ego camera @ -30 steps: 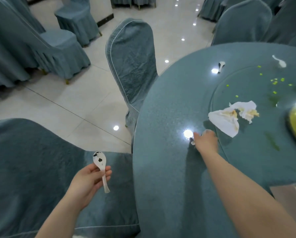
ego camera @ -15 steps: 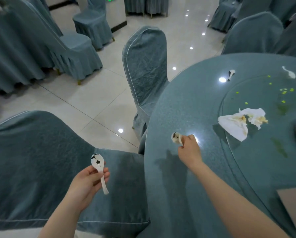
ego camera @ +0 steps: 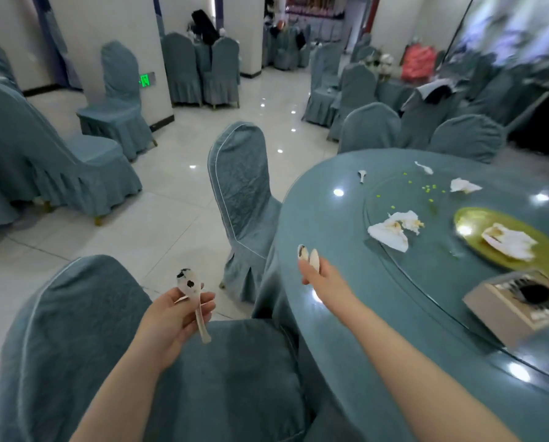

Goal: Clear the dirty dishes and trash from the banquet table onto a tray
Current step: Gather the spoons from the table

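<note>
- Head view: the left hand (ego camera: 174, 317) is gripping a soiled spoon (ego camera: 192, 296); the right hand (ego camera: 322, 277) is pinching a second spoon (ego camera: 308, 256) above the tabletop (ego camera: 324, 218) edge.
- Best carrying both level; no tray is showing.
- Napkins (ego camera: 394, 228) and a yellow plate (ego camera: 477, 218) are waiting at two o'clock; covered chairs (ego camera: 241, 193) are ringing the tiled floor (ego camera: 158, 224).

The single head-worn camera is looking forward and down from close above the person's arms, taking in the round table (ego camera: 346, 237) at two o'clock, a covered chair (ego camera: 241, 199) at twelve, and the hall beyond.
</note>
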The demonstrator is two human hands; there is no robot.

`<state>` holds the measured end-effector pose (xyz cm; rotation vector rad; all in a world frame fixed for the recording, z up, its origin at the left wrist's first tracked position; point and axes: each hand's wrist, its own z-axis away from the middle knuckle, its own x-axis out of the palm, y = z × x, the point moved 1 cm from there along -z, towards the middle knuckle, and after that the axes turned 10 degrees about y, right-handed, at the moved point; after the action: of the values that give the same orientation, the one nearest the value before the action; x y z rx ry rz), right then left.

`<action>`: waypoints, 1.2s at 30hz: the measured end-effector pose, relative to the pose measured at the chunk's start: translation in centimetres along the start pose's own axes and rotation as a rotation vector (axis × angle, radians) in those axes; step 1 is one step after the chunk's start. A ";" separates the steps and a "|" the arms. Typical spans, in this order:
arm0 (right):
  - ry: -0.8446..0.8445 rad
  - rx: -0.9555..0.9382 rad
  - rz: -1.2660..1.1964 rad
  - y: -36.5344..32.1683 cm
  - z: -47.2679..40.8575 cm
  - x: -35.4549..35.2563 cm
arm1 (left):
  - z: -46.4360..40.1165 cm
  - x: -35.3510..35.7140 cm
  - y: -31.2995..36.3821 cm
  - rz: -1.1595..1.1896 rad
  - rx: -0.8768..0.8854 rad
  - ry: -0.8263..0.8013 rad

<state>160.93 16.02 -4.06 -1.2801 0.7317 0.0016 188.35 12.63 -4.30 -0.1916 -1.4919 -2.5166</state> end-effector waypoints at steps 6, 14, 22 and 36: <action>0.177 0.132 -0.279 -6.7 7.0 0.5 | 1.9 -2.6 5.8 -0.092 0.109 -0.191; 0.324 0.011 -0.358 -11.3 10.7 -3.8 | 4.2 1.7 10.1 -0.131 0.159 -0.405; 0.453 0.022 -0.423 -12.2 10.4 -8.2 | 6.2 8.6 10.8 -0.227 0.200 -0.560; 0.571 0.029 -0.416 -10.9 10.6 -8.3 | 9.3 16.1 8.2 -0.368 0.295 -0.593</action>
<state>163.97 24.99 10.44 -1.3972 0.9265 -0.7342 174.80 15.11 10.62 -0.7254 -2.2853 -2.5919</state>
